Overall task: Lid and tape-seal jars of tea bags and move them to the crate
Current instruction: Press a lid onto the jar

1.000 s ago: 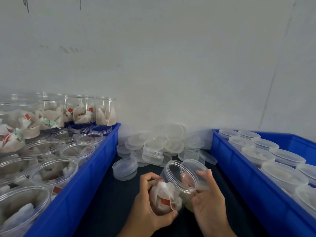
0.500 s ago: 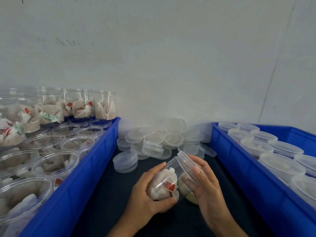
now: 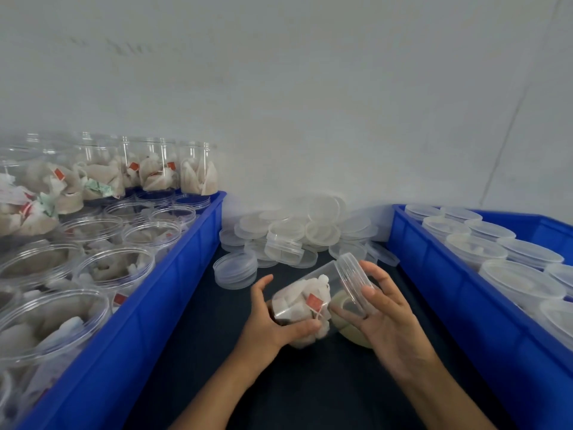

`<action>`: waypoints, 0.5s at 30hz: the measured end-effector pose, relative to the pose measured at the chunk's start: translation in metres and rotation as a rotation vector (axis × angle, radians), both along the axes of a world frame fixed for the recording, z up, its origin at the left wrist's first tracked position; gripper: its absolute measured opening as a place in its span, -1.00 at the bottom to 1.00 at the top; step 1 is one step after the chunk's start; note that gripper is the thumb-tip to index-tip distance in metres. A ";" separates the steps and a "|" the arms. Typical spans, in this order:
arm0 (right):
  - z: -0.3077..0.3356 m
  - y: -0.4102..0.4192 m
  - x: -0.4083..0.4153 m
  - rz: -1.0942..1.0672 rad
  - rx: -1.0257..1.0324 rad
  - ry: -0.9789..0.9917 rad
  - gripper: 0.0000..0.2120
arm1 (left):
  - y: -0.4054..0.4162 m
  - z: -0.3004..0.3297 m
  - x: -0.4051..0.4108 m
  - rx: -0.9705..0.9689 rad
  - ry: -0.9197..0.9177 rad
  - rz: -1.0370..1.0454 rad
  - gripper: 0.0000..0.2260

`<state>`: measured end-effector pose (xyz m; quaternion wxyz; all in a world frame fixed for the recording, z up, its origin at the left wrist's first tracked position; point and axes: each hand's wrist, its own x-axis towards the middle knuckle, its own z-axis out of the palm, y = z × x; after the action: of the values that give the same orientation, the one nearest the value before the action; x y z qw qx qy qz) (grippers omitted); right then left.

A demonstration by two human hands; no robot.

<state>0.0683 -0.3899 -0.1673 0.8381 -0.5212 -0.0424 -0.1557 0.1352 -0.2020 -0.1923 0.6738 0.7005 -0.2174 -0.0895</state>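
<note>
Centrally, over the dark tabletop, the left hand grips the tilted clear plastic jar of tea bags; the right hand curls round its clear screw lid. Advisably, keep the lid square to the threads while turning.

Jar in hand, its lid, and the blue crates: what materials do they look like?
Jar: clear rigid plastic by the look, glossy; the tea bags show plainly through its wall.
Lid: translucent plastic, a little cloudier, with a ridged rim.
Blue crates: opaque moulded plastic, smooth with a slight sheen, ribbed on the side walls.
None of this is certain from sight alone.
</note>
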 end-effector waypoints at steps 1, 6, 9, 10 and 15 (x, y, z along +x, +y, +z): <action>0.000 0.000 0.000 0.009 0.000 -0.008 -0.56 | 0.000 0.000 0.001 0.002 0.017 -0.013 0.00; 0.000 0.004 0.000 0.036 0.012 -0.018 -0.49 | 0.000 -0.003 -0.001 0.002 0.010 -0.061 -0.07; 0.000 0.007 0.000 0.060 0.000 -0.020 -0.46 | 0.003 -0.001 -0.001 -0.069 0.008 -0.071 -0.13; 0.001 0.008 -0.001 0.068 -0.011 -0.026 -0.46 | 0.003 0.000 -0.002 -0.098 0.019 -0.082 -0.16; 0.004 0.007 -0.003 0.085 -0.111 -0.047 -0.52 | 0.003 0.001 -0.001 -0.209 0.090 -0.083 -0.28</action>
<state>0.0656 -0.3832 -0.1633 0.8124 -0.5608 -0.0928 -0.1297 0.1345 -0.1990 -0.1913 0.7479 0.6122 -0.2238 -0.1254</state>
